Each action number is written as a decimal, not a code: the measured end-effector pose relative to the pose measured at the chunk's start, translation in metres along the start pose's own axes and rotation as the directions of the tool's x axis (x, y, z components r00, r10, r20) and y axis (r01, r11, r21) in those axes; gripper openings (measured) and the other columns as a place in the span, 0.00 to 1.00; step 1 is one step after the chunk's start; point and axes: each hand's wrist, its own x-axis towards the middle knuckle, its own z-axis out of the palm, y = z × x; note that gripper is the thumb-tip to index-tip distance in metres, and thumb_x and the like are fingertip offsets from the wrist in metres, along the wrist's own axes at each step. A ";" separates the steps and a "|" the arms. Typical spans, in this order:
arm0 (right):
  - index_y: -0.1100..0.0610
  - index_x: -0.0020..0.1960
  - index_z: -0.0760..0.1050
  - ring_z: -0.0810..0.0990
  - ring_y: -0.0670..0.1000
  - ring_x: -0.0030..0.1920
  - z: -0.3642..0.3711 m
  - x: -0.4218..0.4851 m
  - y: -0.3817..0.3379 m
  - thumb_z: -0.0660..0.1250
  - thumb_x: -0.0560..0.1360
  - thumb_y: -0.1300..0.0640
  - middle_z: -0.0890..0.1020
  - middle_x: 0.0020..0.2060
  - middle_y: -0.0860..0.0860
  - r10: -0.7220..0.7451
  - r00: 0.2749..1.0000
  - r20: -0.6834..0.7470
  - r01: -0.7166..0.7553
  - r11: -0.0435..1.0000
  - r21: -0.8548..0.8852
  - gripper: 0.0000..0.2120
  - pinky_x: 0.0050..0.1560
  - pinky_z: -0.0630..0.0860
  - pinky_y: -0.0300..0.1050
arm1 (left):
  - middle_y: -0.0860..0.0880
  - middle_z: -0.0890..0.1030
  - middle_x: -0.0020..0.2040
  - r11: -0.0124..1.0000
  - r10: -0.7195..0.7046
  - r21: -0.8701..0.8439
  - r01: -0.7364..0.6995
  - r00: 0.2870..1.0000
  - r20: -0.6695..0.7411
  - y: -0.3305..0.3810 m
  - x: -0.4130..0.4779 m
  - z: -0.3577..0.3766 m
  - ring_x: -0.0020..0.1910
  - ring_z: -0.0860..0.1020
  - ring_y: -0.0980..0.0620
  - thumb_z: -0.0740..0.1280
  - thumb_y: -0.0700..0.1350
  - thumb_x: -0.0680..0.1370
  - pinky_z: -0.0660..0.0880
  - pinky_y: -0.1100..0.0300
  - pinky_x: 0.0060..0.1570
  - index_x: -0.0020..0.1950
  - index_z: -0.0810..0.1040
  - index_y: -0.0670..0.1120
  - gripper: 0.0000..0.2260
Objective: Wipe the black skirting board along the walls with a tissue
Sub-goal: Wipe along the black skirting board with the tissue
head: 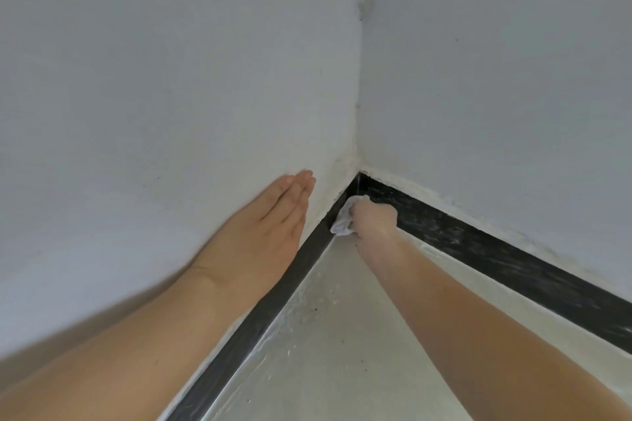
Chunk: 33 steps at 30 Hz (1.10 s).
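One tissue (343, 219), two hands, two runs of black skirting board (478, 244) meeting in one corner.
The right hand (374, 217) is clenched round the white tissue, pressing it to the skirting board just beside the corner — the tightest spot. The left hand (273, 215) lies flat on the left wall (154, 96), fingers straight, grasping nothing, just above the board's top edge. Between the two runs the pale floor (342, 335) widens toward the camera.
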 end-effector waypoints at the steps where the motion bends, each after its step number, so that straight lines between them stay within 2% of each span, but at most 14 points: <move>1: 0.59 0.45 0.71 0.71 0.54 0.37 -0.004 -0.002 -0.002 0.63 0.74 0.65 0.72 0.35 0.55 -0.020 1.000 -0.023 0.020 1.000 0.007 0.02 0.44 0.66 0.44 | 0.26 0.26 0.64 1.000 0.006 -0.028 -0.006 1.000 0.009 0.003 0.001 0.003 0.66 0.29 0.27 0.34 0.39 0.75 0.22 0.40 0.55 0.66 0.31 0.24 0.26; 5: 0.58 0.32 0.67 0.64 0.52 0.33 -0.027 -0.001 0.002 0.64 0.67 0.66 0.65 0.28 0.55 -0.238 0.968 -0.078 0.233 0.970 -0.067 0.09 0.34 0.63 0.43 | 0.25 0.26 0.65 0.989 -0.040 -0.145 0.042 0.999 0.012 0.002 0.003 0.005 0.59 0.23 0.27 0.39 0.42 0.81 0.21 0.40 0.55 0.64 0.30 0.23 0.26; 6: 0.58 0.32 0.68 0.67 0.53 0.32 -0.029 -0.002 0.007 0.64 0.69 0.66 0.66 0.27 0.54 -0.233 0.967 -0.106 0.224 0.971 -0.084 0.09 0.35 0.69 0.45 | 0.26 0.26 0.65 0.989 -0.046 -0.142 0.044 0.999 -0.007 0.002 0.003 0.005 0.60 0.23 0.27 0.40 0.43 0.82 0.21 0.40 0.55 0.65 0.30 0.23 0.26; 8: 0.59 0.40 0.74 0.75 0.52 0.36 -0.021 -0.004 0.016 0.63 0.73 0.66 0.73 0.30 0.52 -0.226 0.967 -0.119 0.220 0.974 -0.059 0.06 0.48 0.77 0.50 | 0.26 0.26 0.65 0.991 -0.048 -0.125 0.045 0.999 -0.015 0.003 0.004 0.007 0.60 0.24 0.27 0.41 0.44 0.82 0.21 0.39 0.56 0.66 0.31 0.24 0.27; 10: 0.62 0.46 0.80 0.78 0.51 0.33 -0.003 -0.009 0.025 0.63 0.75 0.64 0.76 0.31 0.52 -0.277 0.957 -0.088 0.281 0.959 0.038 0.07 0.45 0.77 0.47 | 0.26 0.26 0.65 0.990 -0.056 -0.128 0.051 0.998 -0.035 0.005 0.004 0.008 0.64 0.26 0.27 0.41 0.44 0.82 0.19 0.39 0.57 0.67 0.32 0.25 0.27; 13: 0.51 0.40 0.83 0.75 0.46 0.28 0.011 -0.022 0.051 0.66 0.75 0.61 0.79 0.27 0.48 -0.328 0.941 -0.083 0.335 0.937 0.094 0.10 0.37 0.76 0.43 | 0.26 0.29 0.67 0.992 -0.084 -0.104 0.076 0.993 -0.079 0.004 0.004 0.009 0.68 0.32 0.27 0.42 0.45 0.82 0.18 0.38 0.56 0.68 0.36 0.24 0.27; 16: 0.55 0.50 0.84 0.74 0.45 0.28 -0.005 -0.038 0.078 0.66 0.71 0.68 0.81 0.29 0.50 -0.393 0.914 0.100 0.398 0.916 -0.038 0.13 0.30 0.73 0.38 | 0.26 0.32 0.69 0.994 -0.083 -0.081 0.076 0.992 -0.091 0.006 0.006 0.012 0.67 0.31 0.26 0.41 0.44 0.81 0.19 0.38 0.56 0.68 0.36 0.24 0.27; 19: 0.66 0.41 0.83 0.68 0.47 0.24 -0.028 -0.044 0.077 0.66 0.70 0.69 0.78 0.27 0.59 -0.402 0.857 0.323 0.467 0.870 -0.157 0.07 0.26 0.65 0.37 | 0.26 0.30 0.69 0.989 -0.084 -0.125 0.075 0.994 -0.064 0.006 0.007 0.013 0.66 0.29 0.26 0.41 0.44 0.81 0.19 0.39 0.56 0.67 0.35 0.25 0.26; 21: 0.69 0.41 0.80 0.67 0.48 0.25 -0.034 -0.034 0.060 0.66 0.73 0.66 0.74 0.28 0.64 -0.436 0.879 0.194 0.462 0.879 -0.118 0.07 0.27 0.65 0.36 | 0.27 0.29 0.68 0.987 -0.099 -0.131 0.091 0.993 -0.058 0.005 0.007 0.013 0.67 0.30 0.27 0.41 0.44 0.81 0.19 0.39 0.57 0.68 0.34 0.25 0.27; 23: 0.65 0.42 0.81 0.69 0.44 0.26 -0.028 -0.028 0.043 0.66 0.75 0.64 0.75 0.29 0.61 -0.461 0.887 0.035 0.462 0.885 -0.049 0.07 0.30 0.68 0.33 | 0.28 0.29 0.67 0.986 -0.101 -0.140 0.092 0.993 -0.054 0.006 0.007 0.012 0.68 0.31 0.28 0.41 0.45 0.82 0.19 0.38 0.59 0.67 0.33 0.25 0.26; 26: 0.60 0.45 0.84 0.73 0.42 0.26 -0.005 -0.037 0.044 0.67 0.74 0.65 0.80 0.30 0.54 -0.444 0.894 0.059 0.445 0.896 0.005 0.07 0.28 0.71 0.29 | 0.29 0.30 0.69 0.987 -0.100 -0.128 0.093 0.994 -0.051 0.005 0.006 0.008 0.68 0.31 0.28 0.41 0.45 0.82 0.22 0.39 0.59 0.67 0.34 0.25 0.26; 28: 0.60 0.46 0.85 0.73 0.46 0.26 -0.007 -0.048 0.058 0.66 0.73 0.67 0.80 0.28 0.54 -0.448 0.884 0.134 0.459 0.886 -0.066 0.09 0.28 0.71 0.34 | 0.28 0.31 0.70 0.989 -0.091 -0.117 0.086 0.995 -0.036 0.005 0.005 0.006 0.65 0.28 0.27 0.41 0.45 0.82 0.22 0.40 0.57 0.68 0.33 0.25 0.27; 31: 0.57 0.49 0.85 0.75 0.49 0.31 -0.035 -0.050 0.076 0.63 0.73 0.69 0.82 0.32 0.54 -0.390 0.780 0.490 0.578 0.750 -0.323 0.15 0.32 0.72 0.42 | 0.28 0.32 0.71 0.991 -0.078 -0.112 0.074 0.996 -0.032 0.005 0.005 0.006 0.67 0.30 0.27 0.41 0.43 0.82 0.23 0.39 0.57 0.71 0.34 0.27 0.27; 33: 0.54 0.47 0.84 0.78 0.48 0.36 -0.054 -0.034 0.075 0.60 0.70 0.70 0.82 0.37 0.51 -0.328 0.690 0.645 0.714 0.451 -0.535 0.18 0.39 0.78 0.39 | 0.28 0.33 0.71 0.993 -0.063 -0.106 0.059 0.998 -0.028 0.005 0.004 0.006 0.69 0.32 0.27 0.42 0.42 0.81 0.23 0.39 0.57 0.72 0.35 0.28 0.26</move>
